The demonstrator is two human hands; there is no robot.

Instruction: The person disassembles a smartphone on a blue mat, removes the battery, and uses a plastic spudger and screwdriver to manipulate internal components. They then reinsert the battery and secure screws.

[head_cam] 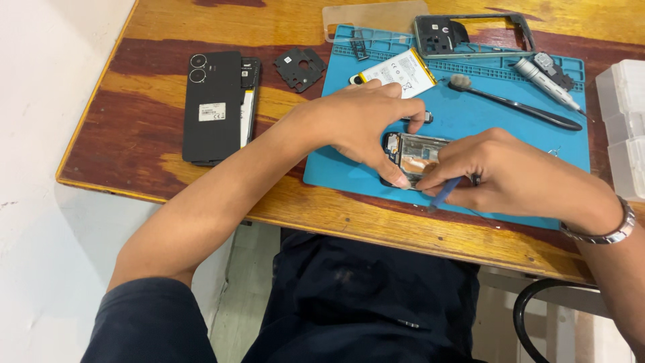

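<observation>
An opened phone body (418,153) lies on a blue work mat (349,168); its insides show between my hands. My left hand (366,124) rests over its left side, thumb pressed at the lower edge, fingers curled over the top. My right hand (510,178) covers the phone's right part and grips a small blue pry tool (445,193) that points down and left toward the table edge. A metal bracelet (608,233) sits on my right wrist.
On the mat lie a white phone battery (402,70), a black brush (517,104), a grey screwdriver (547,82) and a phone frame (470,33). On the wooden table (148,141) to the left are a black back cover (211,104) and a small black plate (299,67). White plastic boxes (628,128) stand at right.
</observation>
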